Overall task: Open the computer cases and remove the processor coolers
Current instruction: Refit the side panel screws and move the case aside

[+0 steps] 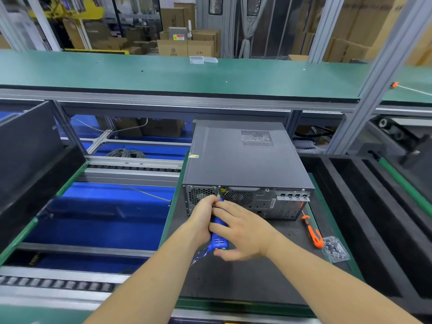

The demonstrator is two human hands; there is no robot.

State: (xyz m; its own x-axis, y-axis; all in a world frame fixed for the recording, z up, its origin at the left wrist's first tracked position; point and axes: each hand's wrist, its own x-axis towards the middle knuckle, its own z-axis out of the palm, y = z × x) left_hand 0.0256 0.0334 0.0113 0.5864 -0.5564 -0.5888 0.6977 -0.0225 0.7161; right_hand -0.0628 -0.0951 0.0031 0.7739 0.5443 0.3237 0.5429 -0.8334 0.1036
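The computer case (247,164) is lying flat on the dark work mat (257,277), its rear panel facing the person and its lid still fully in place, so the task is only just getting under way. Both hands are working at the near rear face of the case: the left hand (201,220) is curling around the front of a blue electric screwdriver (218,232), and the right hand (240,230) is wrapping over its body from the other side, thumb underneath. The bit is pointing at a screw near the top edge of the rear panel, between the two fan grilles. Judging by this, the case screws are being undone; opening the lid and removing the processor cooler are still ahead. An orange-handled screwdriver (312,231) and a clear plastic box (335,249) are lying to the right of the case's near corner.
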